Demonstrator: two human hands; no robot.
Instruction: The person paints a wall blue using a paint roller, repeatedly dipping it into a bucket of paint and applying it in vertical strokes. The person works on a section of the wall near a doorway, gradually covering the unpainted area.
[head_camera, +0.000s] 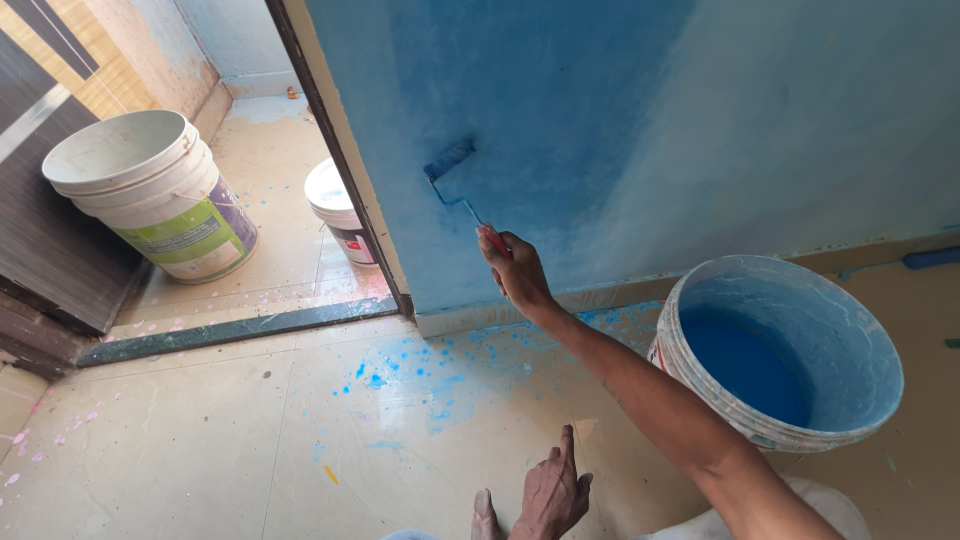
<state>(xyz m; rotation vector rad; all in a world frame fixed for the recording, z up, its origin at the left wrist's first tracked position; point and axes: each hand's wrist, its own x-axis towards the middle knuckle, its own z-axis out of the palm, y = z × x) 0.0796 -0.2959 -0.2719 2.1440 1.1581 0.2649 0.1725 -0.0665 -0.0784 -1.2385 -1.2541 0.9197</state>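
My right hand (517, 272) grips the red handle of a small paint roller (449, 160). The roller's blue-coated sleeve presses against the blue wall (620, 130), low down and close to the door frame. My left hand (553, 490) rests near the bottom edge of the view with its index finger stretched out above the tiled floor, holding nothing. A white bucket (790, 350) with blue paint inside stands on the floor to the right of my right arm.
Blue paint splatters (440, 370) mark the floor tiles below the wall. Through the doorway stand a large white bucket (150, 190) and a smaller white lidded bucket (338, 210). A dark door frame (335, 150) and threshold strip (230, 330) border the opening.
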